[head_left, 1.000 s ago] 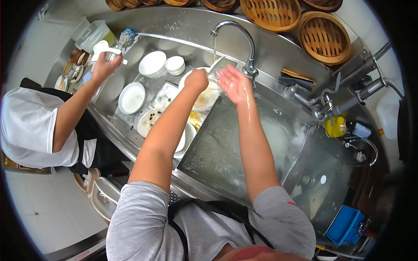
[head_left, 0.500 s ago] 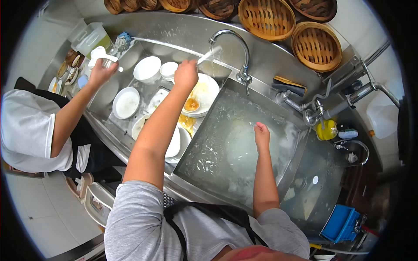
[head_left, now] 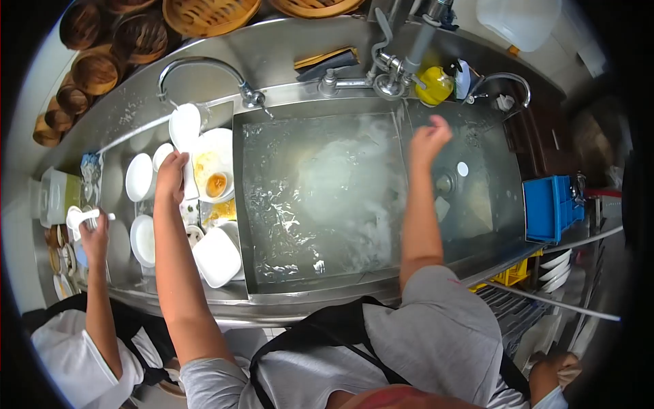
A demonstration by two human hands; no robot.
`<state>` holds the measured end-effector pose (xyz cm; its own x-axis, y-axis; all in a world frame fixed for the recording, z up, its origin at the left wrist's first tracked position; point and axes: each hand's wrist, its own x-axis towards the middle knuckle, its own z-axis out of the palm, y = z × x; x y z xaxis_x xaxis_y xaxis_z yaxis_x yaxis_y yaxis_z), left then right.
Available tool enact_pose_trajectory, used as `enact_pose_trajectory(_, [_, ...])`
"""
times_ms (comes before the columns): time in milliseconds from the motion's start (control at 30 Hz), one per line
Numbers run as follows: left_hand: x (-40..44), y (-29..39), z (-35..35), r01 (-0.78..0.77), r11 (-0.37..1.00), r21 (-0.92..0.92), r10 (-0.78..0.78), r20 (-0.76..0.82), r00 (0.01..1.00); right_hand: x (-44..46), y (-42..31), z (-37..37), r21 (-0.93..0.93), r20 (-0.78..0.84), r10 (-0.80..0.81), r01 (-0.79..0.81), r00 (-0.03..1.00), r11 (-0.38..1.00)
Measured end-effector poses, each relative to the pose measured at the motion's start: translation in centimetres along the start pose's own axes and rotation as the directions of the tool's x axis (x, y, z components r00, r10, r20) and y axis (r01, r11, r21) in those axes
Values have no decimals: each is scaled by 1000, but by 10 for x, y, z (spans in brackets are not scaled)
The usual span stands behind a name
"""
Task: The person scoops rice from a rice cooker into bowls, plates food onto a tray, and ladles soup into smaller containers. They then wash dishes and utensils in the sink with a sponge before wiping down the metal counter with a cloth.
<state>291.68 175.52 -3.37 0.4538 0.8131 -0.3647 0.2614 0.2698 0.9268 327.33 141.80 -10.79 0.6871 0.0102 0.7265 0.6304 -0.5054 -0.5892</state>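
My left hand (head_left: 172, 178) grips the handle of a white ladle-like utensil (head_left: 184, 127) over the left basin. Its broad white end lies under the curved tap. Beside it are a large white plate (head_left: 219, 148) with yellow residue and a small bowl of orange-brown liquid (head_left: 216, 184). Stacked squarish white dishes (head_left: 216, 258) sit closer to me. My right hand (head_left: 430, 140) is above the divider between the middle basin (head_left: 320, 198) and the right basin, its fingers curled together, with no object visible in it.
At the left, a co-worker's hand (head_left: 94, 238) holds white spoons (head_left: 80, 217). Bamboo steamers (head_left: 210, 13) line the back. Taps, a yellow bottle (head_left: 434, 86) and a blue basket (head_left: 547, 208) surround the water-filled basins. Another person's hand (head_left: 553, 371) shows at the lower right.
The view has swung right. My right hand, earlier spread near the running tap, has moved right and its fingers have curled. My left hand has drawn the white utensil from the tap's far side.
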Motion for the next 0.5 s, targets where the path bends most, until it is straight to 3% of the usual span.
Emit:
enact_pose_trajectory(33, [2,-2,-2,-2,1000,13,2,-13,1000,21,33,4,106,-114,201,-189,973,976])
enact_pose_trajectory(100, [8,-10,-3,-48,996,73,55,-103,993,49,64,-5,-86,-184,196,-214,963,973])
enact_pose_trajectory(133, [10,-12,-4,-144,939,312,202,-163,966,55,61,-10,14,-156,145,-144,977,989])
enact_pose_trajectory(167, [16,-20,-10,-184,832,523,331,-203,922,53,65,-9,118,-5,175,-174,984,978])
enact_pose_trajectory(200, [-4,-4,0,-242,818,522,359,-135,924,40,56,-9,292,157,136,-178,978,940])
enact_pose_trajectory(233, [-9,4,0,-134,780,612,277,-146,950,21,49,-5,349,302,116,-223,946,910])
enact_pose_trajectory(267, [-1,-5,-8,-70,870,488,168,-160,973,2,29,-10,285,499,80,-250,863,925])
enact_pose_trajectory(300, [-14,2,-7,-11,929,370,73,-153,985,-22,24,-6,305,552,-119,-67,825,950])
enact_pose_trajectory(333, [-25,11,-4,41,969,244,-11,-126,992,-47,24,-2,201,707,-130,-21,695,979])
enact_pose_trajectory(367, [-25,4,-11,27,934,355,31,-156,987,-69,15,-4,40,861,-57,43,506,998])
enact_pose_trajectory(400, [-26,-5,-20,26,886,463,68,-184,981,-99,16,-3,37,895,-89,125,437,991])
enact_pose_trajectory(433, [-41,-6,-20,-19,779,627,203,-223,953,-123,9,2,44,923,-121,211,366,976])
enact_pose_trajectory(500, [-91,-5,-6,20,464,886,366,-212,906,-135,-72,-15,-42,969,-9,199,247,979])
